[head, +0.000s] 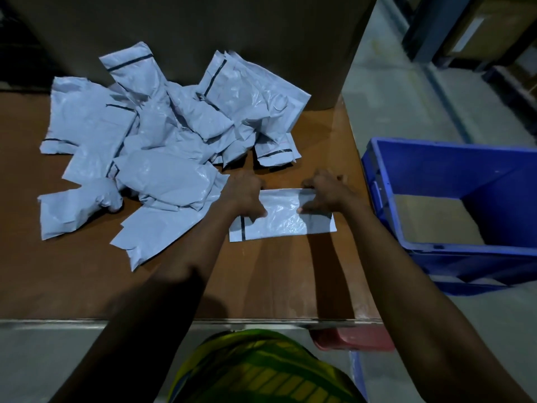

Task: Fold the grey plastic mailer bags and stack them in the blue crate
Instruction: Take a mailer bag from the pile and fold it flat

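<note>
Grey plastic is what this mailer bag is made of. It lies flat on the brown bench, close to the person, and it looks folded into a long strip. A dark line runs across its left end.

The left hand holds the left part of the bag. Its fingers curl over the far edge and the thumb presses on top. The right hand holds the right part the same way, fingers bent over the far edge and thumb on top. Both hands pinch the bag.

A big pile of mailer bags sits on the bench to the left and behind the hands. These bags are crumpled and lie across each other. Some show dark lines too.

The blue crate stands on the floor just beside the right side of the bench. Its tan bottom shows.

A tall brown box stands on the bench behind the pile.
</note>
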A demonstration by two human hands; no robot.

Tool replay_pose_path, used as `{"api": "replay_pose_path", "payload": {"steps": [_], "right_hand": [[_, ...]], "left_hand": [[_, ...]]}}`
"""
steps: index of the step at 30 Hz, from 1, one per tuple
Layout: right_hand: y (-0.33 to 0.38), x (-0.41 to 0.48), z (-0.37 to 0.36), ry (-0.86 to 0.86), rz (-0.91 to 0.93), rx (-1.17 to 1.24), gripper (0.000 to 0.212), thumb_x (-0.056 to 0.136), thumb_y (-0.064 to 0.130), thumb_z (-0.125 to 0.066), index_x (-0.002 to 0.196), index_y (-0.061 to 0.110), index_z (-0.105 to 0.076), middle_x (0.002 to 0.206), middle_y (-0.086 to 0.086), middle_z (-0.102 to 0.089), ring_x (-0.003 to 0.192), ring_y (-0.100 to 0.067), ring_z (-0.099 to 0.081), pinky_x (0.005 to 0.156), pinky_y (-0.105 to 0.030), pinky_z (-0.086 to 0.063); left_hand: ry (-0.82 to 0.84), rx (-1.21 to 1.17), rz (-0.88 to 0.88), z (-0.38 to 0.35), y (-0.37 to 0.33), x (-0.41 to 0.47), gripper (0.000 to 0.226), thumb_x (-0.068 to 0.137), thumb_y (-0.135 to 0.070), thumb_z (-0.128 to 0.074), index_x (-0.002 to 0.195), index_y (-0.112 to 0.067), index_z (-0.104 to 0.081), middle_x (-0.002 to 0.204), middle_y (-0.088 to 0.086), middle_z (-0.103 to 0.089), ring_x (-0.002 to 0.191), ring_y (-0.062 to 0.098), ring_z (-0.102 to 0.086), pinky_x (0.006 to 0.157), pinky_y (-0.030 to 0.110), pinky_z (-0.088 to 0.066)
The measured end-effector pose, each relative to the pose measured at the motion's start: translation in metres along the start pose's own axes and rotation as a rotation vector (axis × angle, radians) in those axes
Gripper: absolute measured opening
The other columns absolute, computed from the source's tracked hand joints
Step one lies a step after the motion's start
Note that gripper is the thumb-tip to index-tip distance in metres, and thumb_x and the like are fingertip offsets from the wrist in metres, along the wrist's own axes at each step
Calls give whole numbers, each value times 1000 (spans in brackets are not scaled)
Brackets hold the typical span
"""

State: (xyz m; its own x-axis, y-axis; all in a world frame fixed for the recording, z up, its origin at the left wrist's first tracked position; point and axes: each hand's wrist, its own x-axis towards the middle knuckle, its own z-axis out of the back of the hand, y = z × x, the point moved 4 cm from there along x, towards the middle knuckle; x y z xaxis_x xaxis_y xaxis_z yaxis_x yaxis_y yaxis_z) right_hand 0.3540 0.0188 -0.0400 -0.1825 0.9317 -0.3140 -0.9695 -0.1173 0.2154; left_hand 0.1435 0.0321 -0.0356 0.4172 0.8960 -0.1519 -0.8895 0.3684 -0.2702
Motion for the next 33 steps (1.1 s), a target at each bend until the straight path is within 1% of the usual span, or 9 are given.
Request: {"api": "replay_pose_path", "payload": {"steps": [2, 5, 9, 13, 17, 20, 26, 29, 33], "right_hand": [[-3, -5, 8, -61, 21, 54, 47, 83, 47, -81, 118, 17, -71, 108, 0, -45, 118, -31, -49, 99, -51, -42], [-5, -20, 29, -350, 57, 141, 10, 88, 23, -76, 97, 18, -72, 101, -3, -58, 103, -26, -55, 92, -48, -45], [-3, -54, 31, -697, 94, 76, 31, 88, 7, -68, 112, 25, -76, 111, 1, -68, 113, -24, -56, 95, -39, -33], [-6, -79, -23, -504, 117, 152, 42, 88, 7, -70, 123, 29, -74, 124, 1, -72, 117, -23, -63, 104, -45, -40], [7, -89, -50, -301, 77, 204, 46, 89, 40, -77, 134, 34, -67, 140, 10, -64, 131, -15, -54, 110, -43, -28], [25, -73, -53, -312, 35, 181, 51, 96, 52, -65, 144, 33, -58, 154, 8, -51, 144, -17, -43, 120, -49, -24], [47, -41, -86, -385, -59, 200, 65, 105, 61, -23, 162, 31, -26, 173, 4, -9, 160, -21, 2, 128, -51, -3], [51, -37, -103, -411, -39, 140, 64, 107, 63, -17, 165, 36, -12, 173, 5, 6, 159, -21, 15, 128, -51, 1], [50, -35, -113, -444, -71, 75, 64, 107, 63, -20, 165, 35, -12, 173, 3, 5, 159, -25, 15, 129, -50, 2]], "left_hand": [[-50, -42, 12, 12, -2, -3, 23, 69, -26, -85, 80, -10, -73, 88, 11, -68, 85, 28, -65, 67, 40, -50], [-322, -54, 1, 34, -9, -16, 14, 80, -23, -79, 94, -21, -81, 94, 7, -69, 97, 29, -61, 83, 42, -47], [-635, -105, -80, 34, -15, -43, 21, 86, -10, -72, 101, -20, -82, 97, 4, -73, 99, 28, -61, 89, 46, -43], [-479, -134, -96, -28, -7, -73, 43, 81, 4, -63, 116, -16, -77, 117, 7, -73, 113, 28, -61, 100, 46, -43], [-330, -217, -98, -74, 9, -103, 51, 87, -18, -40, 128, -18, -71, 140, 7, -63, 131, 28, -56, 112, 46, -40], [-344, -190, -88, -75, 10, -99, 52, 92, -18, -44, 141, -18, -62, 151, 8, -55, 141, 31, -48, 118, 49, -34], [-341, -61, -57, -84, 5, -59, 59, 111, -42, -21, 165, -20, -13, 173, 4, -5, 160, 27, 2, 128, 52, -9], [-330, -22, -45, -99, 10, -61, 62, 111, -45, -16, 165, -16, -12, 173, 4, -4, 160, 29, 3, 126, 58, -13], [-319, 30, -19, -108, 14, -60, 63, 110, -46, -20, 165, -18, -14, 173, 3, -6, 160, 29, 0, 126, 57, -11]]}}
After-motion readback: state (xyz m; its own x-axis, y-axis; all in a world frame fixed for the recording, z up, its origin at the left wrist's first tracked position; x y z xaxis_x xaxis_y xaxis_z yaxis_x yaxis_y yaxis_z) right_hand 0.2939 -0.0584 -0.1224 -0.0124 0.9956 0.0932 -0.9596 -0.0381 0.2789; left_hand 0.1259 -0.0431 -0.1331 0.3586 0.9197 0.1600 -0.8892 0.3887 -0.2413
